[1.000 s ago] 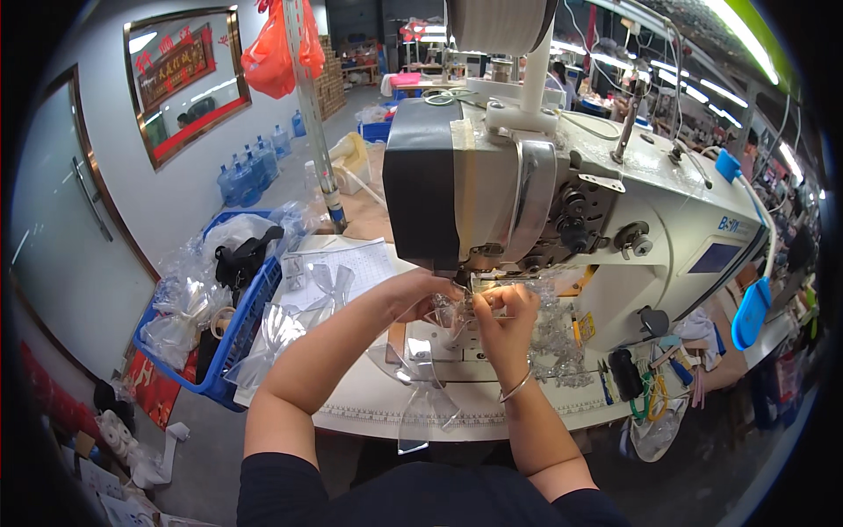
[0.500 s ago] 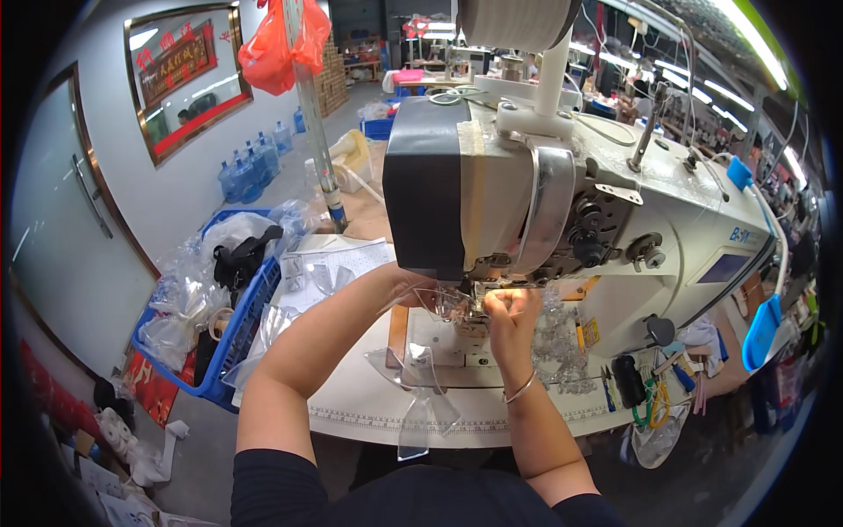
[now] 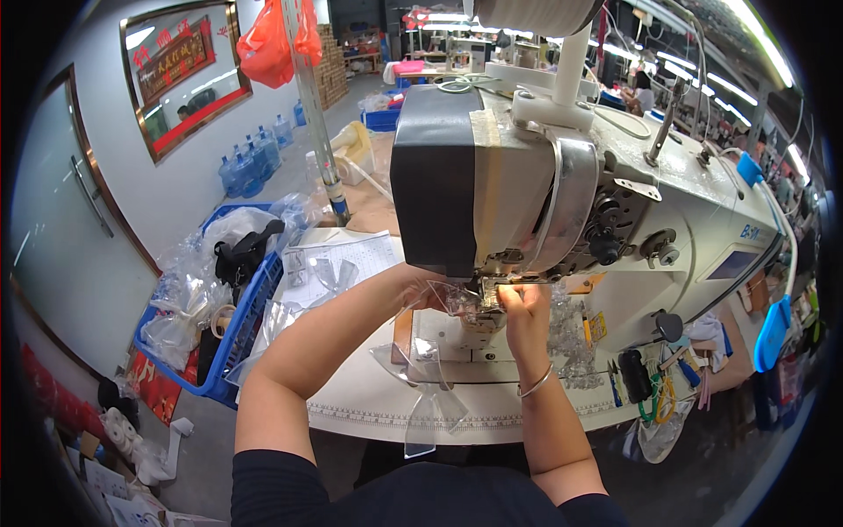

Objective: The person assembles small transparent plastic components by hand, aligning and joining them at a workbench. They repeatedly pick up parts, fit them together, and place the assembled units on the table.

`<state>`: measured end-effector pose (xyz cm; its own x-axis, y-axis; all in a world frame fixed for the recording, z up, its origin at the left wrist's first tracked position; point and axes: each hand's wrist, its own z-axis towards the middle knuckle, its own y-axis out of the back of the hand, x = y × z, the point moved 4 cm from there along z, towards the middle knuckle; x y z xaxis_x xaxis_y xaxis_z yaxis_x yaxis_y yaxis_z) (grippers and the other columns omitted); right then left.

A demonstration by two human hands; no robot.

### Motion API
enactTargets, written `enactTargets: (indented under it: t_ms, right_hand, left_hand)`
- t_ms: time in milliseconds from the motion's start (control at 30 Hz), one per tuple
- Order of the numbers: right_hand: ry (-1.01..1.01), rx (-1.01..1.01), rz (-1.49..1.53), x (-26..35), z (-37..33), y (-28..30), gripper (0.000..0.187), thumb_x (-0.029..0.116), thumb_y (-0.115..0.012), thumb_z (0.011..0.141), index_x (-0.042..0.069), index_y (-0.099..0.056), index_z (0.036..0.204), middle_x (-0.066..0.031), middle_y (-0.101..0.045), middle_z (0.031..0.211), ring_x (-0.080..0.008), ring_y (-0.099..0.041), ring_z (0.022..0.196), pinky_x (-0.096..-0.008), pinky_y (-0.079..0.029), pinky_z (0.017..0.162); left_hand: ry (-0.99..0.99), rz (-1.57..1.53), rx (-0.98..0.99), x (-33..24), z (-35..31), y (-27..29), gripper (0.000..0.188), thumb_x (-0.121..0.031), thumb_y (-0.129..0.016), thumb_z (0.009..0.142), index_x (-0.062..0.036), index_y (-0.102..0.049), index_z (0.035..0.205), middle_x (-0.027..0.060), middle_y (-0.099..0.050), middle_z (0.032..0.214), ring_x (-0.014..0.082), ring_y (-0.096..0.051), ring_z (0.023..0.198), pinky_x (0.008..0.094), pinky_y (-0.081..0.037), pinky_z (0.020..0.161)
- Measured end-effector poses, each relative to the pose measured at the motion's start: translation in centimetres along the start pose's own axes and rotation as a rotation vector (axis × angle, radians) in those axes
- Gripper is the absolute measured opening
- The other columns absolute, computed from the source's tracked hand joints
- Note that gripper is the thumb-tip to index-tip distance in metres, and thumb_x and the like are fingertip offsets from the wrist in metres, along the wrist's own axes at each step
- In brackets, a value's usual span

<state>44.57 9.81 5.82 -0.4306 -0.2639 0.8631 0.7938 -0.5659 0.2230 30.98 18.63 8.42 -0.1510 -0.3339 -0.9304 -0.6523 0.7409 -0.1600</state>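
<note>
A white sewing machine with a dark front cover [image 3: 432, 180] stands before me, its lit presser foot [image 3: 492, 294] low between my hands. My left hand [image 3: 423, 288] is left of the foot, its fingers closed on a clear plastic piece [image 3: 457, 299] and partly hidden behind it. My right hand [image 3: 525, 307] is right of the foot, thumb and finger pressed together close to the needle area. What it pinches is too small to make out. Below them, joined clear plastic pieces [image 3: 428, 404] hang over the table's front edge.
A blue basket [image 3: 211, 373] of plastic bags and black straps stands at the left. Printed sheets [image 3: 356, 259] lie on the table. Small clear scraps [image 3: 575, 351] pile up by the machine, near a black-handled tool [image 3: 632, 376]. A blue-tipped lever [image 3: 773, 334] hangs at the right.
My view has shifted slightly, so the machine appears farther right. Both hands stay at the presser foot, and the right hand's fingers have moved a little.
</note>
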Motion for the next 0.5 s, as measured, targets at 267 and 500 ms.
enactTargets:
  t_ms: [267,500]
  right_hand:
    - [0.038,-0.032,0.117,-1.6,0.8,-0.9,0.019,0.013,-0.054,0.076,-0.005,-0.051,0.068,-0.018,-0.055,0.079,-0.0308,-0.045,0.081,-0.0418,-0.034,0.08]
    - [-0.001,0.043,0.07,-2.5,0.7,-1.0,0.025,0.012,-0.054,0.08,-0.006,-0.057,0.097,-0.0221,-0.052,0.109,-0.0353,-0.042,0.103,-0.0431,-0.031,0.096]
  left_hand:
    - [-0.034,-0.054,-0.015,0.1,0.2,0.4,0.027,-0.025,-0.055,0.094,-0.002,-0.062,0.106,0.009,-0.067,0.09,0.0158,-0.068,0.075,0.0266,-0.057,0.058]
    - [-0.043,-0.08,-0.03,0.1,0.2,0.2,0.023,-0.022,-0.057,0.092,-0.0026,-0.061,0.105,0.0091,-0.066,0.088,0.017,-0.068,0.076,0.0283,-0.057,0.059]
